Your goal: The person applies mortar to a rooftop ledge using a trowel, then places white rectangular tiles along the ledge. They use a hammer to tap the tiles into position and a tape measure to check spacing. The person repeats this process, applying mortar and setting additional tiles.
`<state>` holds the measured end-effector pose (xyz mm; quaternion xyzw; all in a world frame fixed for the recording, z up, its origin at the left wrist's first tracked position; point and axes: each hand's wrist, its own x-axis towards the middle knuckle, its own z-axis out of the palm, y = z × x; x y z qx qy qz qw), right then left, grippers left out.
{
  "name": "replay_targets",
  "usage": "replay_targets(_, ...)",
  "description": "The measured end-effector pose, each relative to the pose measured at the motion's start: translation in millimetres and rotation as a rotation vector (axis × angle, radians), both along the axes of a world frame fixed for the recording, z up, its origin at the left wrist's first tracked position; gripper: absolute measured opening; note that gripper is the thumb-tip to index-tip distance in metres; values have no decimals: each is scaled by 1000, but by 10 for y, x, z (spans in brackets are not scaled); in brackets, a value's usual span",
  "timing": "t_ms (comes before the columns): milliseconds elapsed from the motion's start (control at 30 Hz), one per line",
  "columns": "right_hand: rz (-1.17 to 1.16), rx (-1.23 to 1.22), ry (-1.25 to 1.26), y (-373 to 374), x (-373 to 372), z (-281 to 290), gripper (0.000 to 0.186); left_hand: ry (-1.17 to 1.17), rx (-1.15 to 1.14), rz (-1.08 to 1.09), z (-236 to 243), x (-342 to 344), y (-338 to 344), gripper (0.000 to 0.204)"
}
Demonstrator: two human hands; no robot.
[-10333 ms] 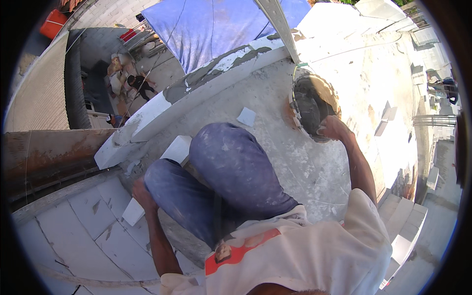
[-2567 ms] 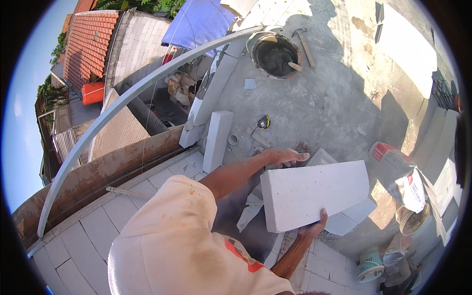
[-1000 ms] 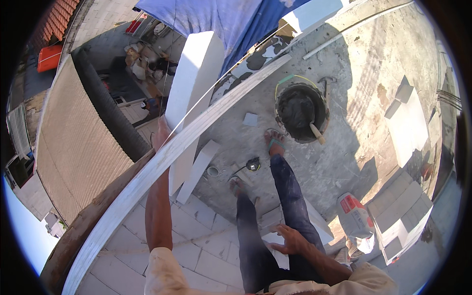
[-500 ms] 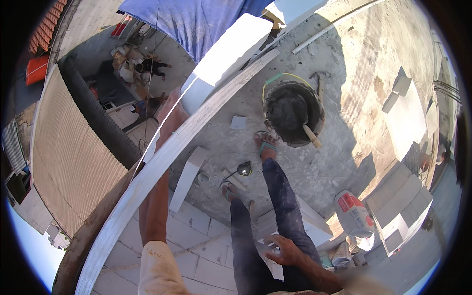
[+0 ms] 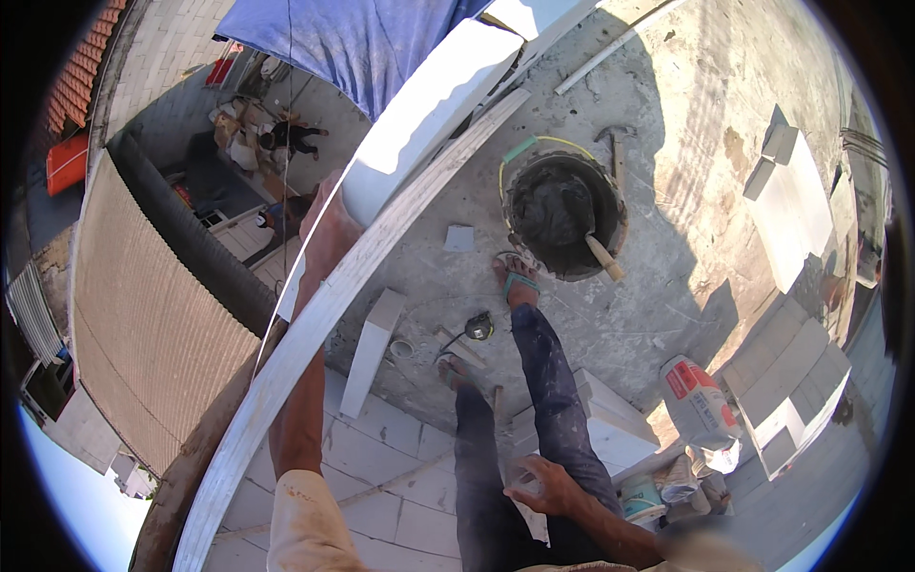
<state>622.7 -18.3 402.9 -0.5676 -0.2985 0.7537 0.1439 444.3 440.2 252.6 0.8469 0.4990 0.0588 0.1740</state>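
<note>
My left arm reaches forward behind a long pale batten (image 5: 400,205), which crosses in front of the forearm. At the end of a white block (image 5: 381,176), my left hand (image 5: 329,224) is against or very close to it; its fingers are not clear. A thin white string (image 5: 310,234) runs taut past this hand. Over my right thigh, my right hand (image 5: 541,486) is half curled, thumb and fingers apart, with nothing seen in it. Beyond my feet stands a black bucket (image 5: 515,224) of wet grey mortar (image 5: 553,205), a wooden-handled tool (image 5: 603,257) leaning in it.
A hammer (image 5: 618,157) lies beside the bucket. Near my foot are a tape measure (image 5: 479,326) and a white block (image 5: 372,348). A cement bag (image 5: 699,405) and stacked blocks (image 5: 786,377) stand at right. Left of the batten is a drop, with people below and a corrugated roof (image 5: 157,315).
The view has shifted slightly, and more of the white block's side shows by my left hand. Both hands keep nearly the same places.
</note>
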Motion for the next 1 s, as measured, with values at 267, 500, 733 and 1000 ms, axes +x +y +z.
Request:
replay_targets(267, -87, -60, 25, -22, -30, -25, 62, 89, -116, 70, -38, -6, 12, 94)
replay_targets(500, -132, -65, 71, 2, 2, -43, 61, 128, -115, 84, 58, -90, -19, 96)
replay_targets(733, -142, -92, 41, 47, -16, -53, 61, 148, -119, 61, -73, -17, 25, 98)
replay_targets(1000, -856, -145, 63, 438, 1044, -868, 41, 203, -96, 79, -150, -118, -72, 102)
